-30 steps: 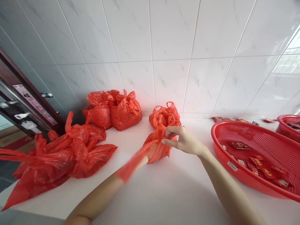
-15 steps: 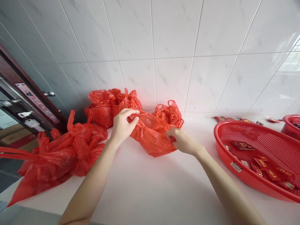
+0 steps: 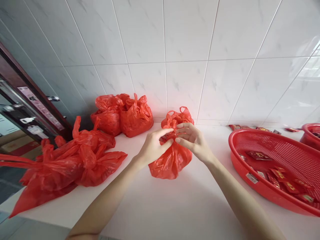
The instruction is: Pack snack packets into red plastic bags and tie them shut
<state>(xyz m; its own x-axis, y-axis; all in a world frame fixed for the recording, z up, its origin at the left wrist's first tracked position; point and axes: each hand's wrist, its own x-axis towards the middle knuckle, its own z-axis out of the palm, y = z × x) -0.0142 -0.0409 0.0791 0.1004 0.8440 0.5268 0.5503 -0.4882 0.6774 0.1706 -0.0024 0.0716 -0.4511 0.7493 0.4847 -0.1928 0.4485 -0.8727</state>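
A red plastic bag stands on the white table, its top gathered into a narrow neck. My left hand curves in from the left, thumb and index finger closed about that neck. From the right, my right hand wraps its bent fingers behind the neck, with the thumb in front. Both hands press the gathered plastic between them; part of the neck is hidden by the fingers. Just behind, another red bag with loop handles rests against the wall. What the held bag contains does not show.
Several tied red bags lie at the left, with more filled bags by the tiled wall. On the right stands a red mesh basket holding small red packets. Part of a second basket shows beyond it. A door edge is at far left.
The bag's wide, spread mouth has been drawn together into a neck. My left hand moved right and both hands came close together around it. The bag now sits more upright.
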